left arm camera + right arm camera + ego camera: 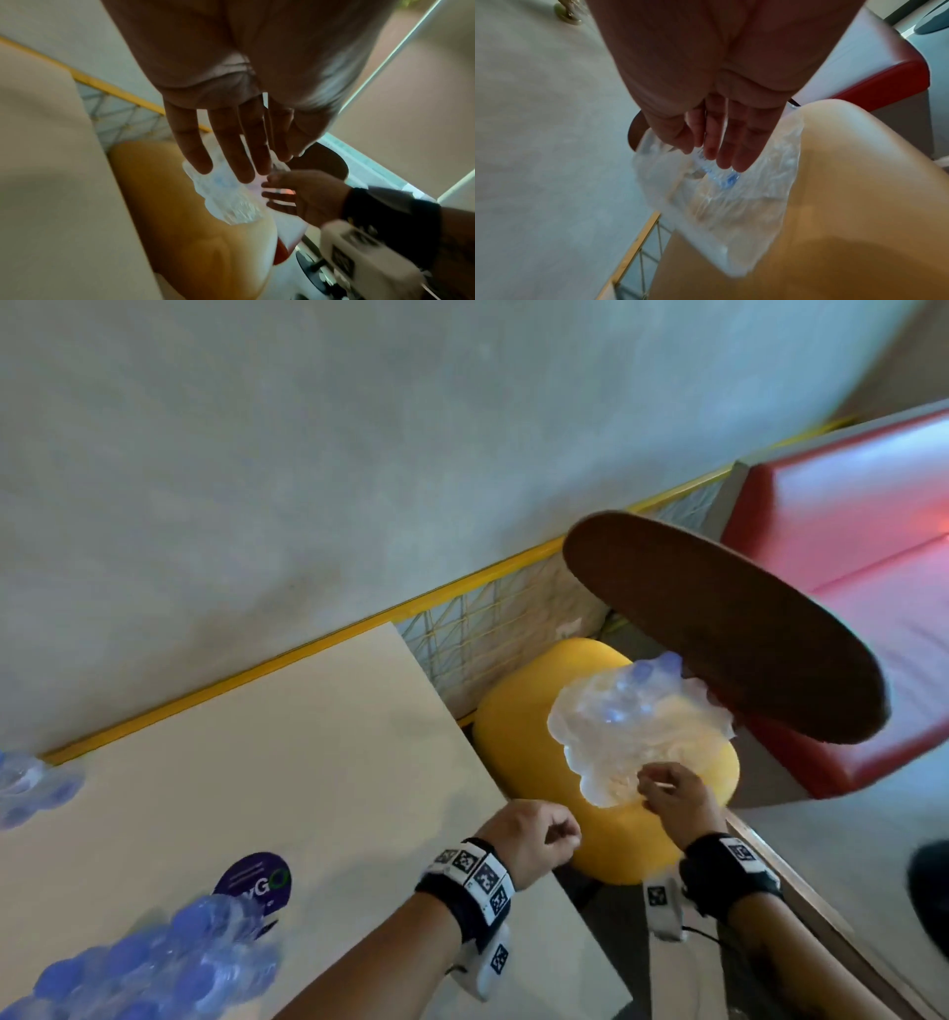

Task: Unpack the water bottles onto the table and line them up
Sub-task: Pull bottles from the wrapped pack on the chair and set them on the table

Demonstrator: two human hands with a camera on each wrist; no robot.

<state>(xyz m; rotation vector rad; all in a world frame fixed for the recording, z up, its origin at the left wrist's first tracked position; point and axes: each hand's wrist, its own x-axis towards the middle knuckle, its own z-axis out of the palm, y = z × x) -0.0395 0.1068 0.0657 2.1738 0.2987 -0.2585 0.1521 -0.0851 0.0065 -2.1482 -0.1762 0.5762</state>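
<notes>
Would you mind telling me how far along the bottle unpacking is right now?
Partly done: blue-capped bottles already stand on the table, more at its far left edge. In hand: the right hand reaches the plastic wrap on the yellow stool; the left hand is free. Left: the bottles still wrapped.

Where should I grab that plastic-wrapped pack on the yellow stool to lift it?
Probably the near loose edge of the plastic-wrapped pack, coming from your side of the yellow stool. The far end tucks under the brown chair seat, and the right hand already reaches that near edge.
</notes>
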